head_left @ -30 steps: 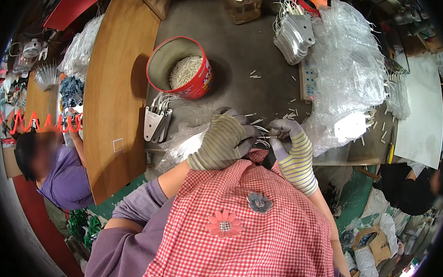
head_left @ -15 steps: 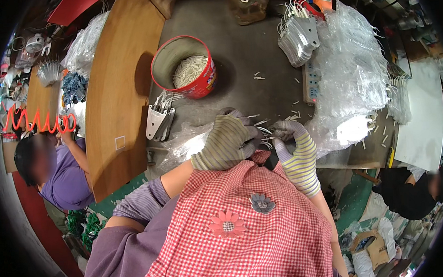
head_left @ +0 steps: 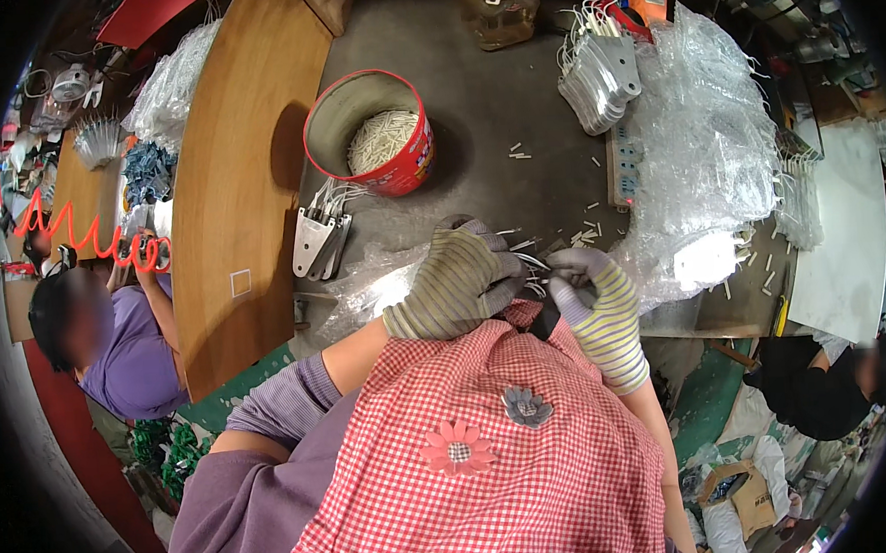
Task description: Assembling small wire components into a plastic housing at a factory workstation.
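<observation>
My left hand (head_left: 458,281), in a grey and yellow striped glove, is closed around a bunch of thin white wires (head_left: 528,259) close to the front of my apron. The wire ends stick out to the right, past its fingertips. My right hand (head_left: 600,308), gloved alike, pinches at the end of one of these wires with thumb and forefinger. Whatever the wires lead to lies hidden under my left hand. Beyond the hands, several short white tubes (head_left: 586,237) lie loose on the dark table (head_left: 488,179).
A red bucket (head_left: 413,178) holding many short white tubes stands beyond my left hand. Flat metal plates with white wires (head_left: 319,241) lie left, others (head_left: 598,83) lean far right. Clear plastic wrap (head_left: 702,153) covers the right side. A wooden board (head_left: 241,157) borders the left.
My right hand has shifted slightly to the right, and its fingers have moved up along the wires. My left hand stays nearly in place. The co-worker at the left has moved their arm.
</observation>
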### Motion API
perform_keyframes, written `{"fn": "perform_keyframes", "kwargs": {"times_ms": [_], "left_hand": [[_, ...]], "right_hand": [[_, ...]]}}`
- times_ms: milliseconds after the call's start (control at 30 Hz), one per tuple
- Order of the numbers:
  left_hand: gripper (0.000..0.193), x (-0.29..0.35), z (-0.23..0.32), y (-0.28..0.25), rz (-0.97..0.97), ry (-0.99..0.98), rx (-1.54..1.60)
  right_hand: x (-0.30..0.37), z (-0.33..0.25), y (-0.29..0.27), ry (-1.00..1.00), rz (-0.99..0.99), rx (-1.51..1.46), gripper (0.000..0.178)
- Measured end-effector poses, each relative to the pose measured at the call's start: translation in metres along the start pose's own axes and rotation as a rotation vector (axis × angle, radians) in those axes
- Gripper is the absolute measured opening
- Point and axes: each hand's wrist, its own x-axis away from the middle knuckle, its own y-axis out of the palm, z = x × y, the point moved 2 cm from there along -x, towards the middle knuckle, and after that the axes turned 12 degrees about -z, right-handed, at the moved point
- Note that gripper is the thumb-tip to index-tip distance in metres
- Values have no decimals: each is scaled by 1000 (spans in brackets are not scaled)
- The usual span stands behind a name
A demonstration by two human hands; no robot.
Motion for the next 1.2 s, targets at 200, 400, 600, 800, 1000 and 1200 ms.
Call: {"fn": "perform_keyframes", "kwargs": {"times_ms": [200,400,600,800,1000,1200], "left_hand": [[18,0,0,-1,-33,4,14],[18,1,3,-2,-16,24,-7],[11,-1,5,-5,3,23,-5],[17,-1,2,-3,-71,-20,-35],[17,0,7,-7,-84,-51,16],[23,4,6,-13,-119,-82,-243]], "right_hand": [[-9,6,-4,-106,-89,131,16],[-10,6,6,-185,-113,188,14],[0,15,2,62,39,-446,31],[-1,13,2,-29,-9,-206,38],[-8,-6,1,-180,-60,171,34],[-9,-4,8,-233,-71,199,33]]}}
